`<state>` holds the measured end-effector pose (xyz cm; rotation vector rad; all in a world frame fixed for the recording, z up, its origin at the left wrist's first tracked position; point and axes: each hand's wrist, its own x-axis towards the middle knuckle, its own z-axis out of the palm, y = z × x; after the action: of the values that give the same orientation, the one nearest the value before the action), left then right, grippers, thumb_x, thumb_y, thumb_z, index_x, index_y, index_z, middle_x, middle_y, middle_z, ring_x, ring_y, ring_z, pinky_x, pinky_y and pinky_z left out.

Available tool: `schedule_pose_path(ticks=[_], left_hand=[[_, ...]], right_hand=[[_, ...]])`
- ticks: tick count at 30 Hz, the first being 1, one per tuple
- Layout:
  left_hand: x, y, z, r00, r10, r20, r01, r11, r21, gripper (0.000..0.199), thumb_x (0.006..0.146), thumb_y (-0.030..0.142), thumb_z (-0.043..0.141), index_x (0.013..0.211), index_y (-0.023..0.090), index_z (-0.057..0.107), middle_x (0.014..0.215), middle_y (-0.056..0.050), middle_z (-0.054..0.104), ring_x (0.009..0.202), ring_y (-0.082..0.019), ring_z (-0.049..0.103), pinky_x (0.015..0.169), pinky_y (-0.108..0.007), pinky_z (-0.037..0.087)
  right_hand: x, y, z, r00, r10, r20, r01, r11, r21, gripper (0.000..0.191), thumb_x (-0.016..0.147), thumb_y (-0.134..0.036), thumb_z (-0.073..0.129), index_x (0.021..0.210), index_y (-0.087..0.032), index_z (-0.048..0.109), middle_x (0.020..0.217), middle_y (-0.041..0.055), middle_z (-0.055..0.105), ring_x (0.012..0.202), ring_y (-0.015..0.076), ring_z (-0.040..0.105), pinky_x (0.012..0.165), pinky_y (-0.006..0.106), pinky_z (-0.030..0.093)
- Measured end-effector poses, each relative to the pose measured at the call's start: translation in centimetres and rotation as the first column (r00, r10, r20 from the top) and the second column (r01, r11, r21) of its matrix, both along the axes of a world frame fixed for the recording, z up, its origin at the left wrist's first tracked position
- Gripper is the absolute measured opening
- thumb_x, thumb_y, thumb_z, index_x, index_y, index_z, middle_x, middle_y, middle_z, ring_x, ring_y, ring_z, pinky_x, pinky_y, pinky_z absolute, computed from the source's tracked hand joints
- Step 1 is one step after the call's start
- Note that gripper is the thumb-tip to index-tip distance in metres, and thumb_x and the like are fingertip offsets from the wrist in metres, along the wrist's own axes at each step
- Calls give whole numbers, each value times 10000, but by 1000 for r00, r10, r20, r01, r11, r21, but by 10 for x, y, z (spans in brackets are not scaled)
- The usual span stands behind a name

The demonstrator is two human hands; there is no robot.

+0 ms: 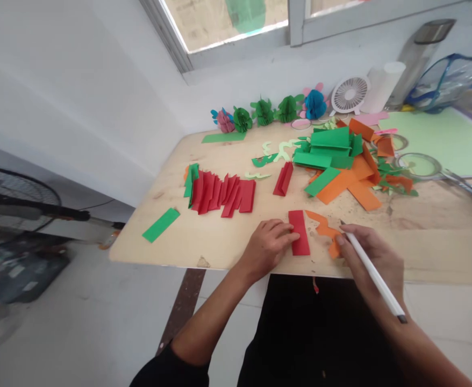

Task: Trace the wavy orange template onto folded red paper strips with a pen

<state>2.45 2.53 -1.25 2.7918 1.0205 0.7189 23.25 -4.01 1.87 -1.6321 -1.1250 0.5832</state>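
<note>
My left hand [266,247] rests on the wooden table, its fingertips lying on a folded red paper strip [299,236] near the front edge. In my right hand [371,258] is a white pen [375,271], its dark tip pointing up and left. The fingers of that hand also touch a cut orange paper shape [323,227], which lies just right of the red strip. A row of folded red papers [223,193] sits left of centre, and one more folded red piece [284,179] lies behind the strip.
Folded green papers [328,148] and orange papers [355,183] are heaped at the back right, with scissors [419,164] beside them. Paper flowers [263,112] and a small fan [349,95] line the wall. One green strip [161,224] lies at left.
</note>
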Motion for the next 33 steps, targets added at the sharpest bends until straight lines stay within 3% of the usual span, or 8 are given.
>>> schedule_pose_path(ticks=[7, 16, 24, 33], left_hand=[[22, -13, -2, 992, 91, 92, -88, 995, -40, 153, 898, 207, 607, 1020, 175, 694, 973, -74, 696, 928, -222, 609, 808, -370, 514], [20, -26, -3, 982, 137, 129, -136, 991, -15, 165, 941, 197, 523, 970, 192, 686, 1065, -86, 694, 1057, -245, 614, 929, -432, 507], [20, -25, -7, 964, 139, 227, -128, 990, -61, 152, 949, 189, 496, 1007, 156, 632, 1060, -96, 690, 1052, -238, 617, 952, -430, 506], [23, -26, -3, 974, 143, 174, -144, 990, -3, 228, 952, 163, 463, 1099, 133, 635, 1013, -102, 669, 993, -245, 595, 888, -426, 530]], right_hand=[[-5, 9, -9, 996, 55, 65, -53, 998, -40, 273, 809, -425, 644, 962, -202, 680, 649, 5, 681, 559, 142, 642, 544, 238, 524], [-17, 21, -21, 969, 149, 196, -145, 989, -36, 222, 842, -394, 577, 942, -223, 677, 785, 29, 737, 633, 159, 667, 628, 279, 529], [-22, 29, -31, 850, 196, 489, -206, 978, -34, 192, 876, -340, 554, 975, -239, 683, 745, 25, 721, 642, 164, 635, 678, 290, 512], [-20, 26, -30, 813, 209, 543, -229, 973, -30, 201, 901, -333, 525, 982, -234, 680, 787, 40, 730, 699, 177, 651, 673, 286, 512]])
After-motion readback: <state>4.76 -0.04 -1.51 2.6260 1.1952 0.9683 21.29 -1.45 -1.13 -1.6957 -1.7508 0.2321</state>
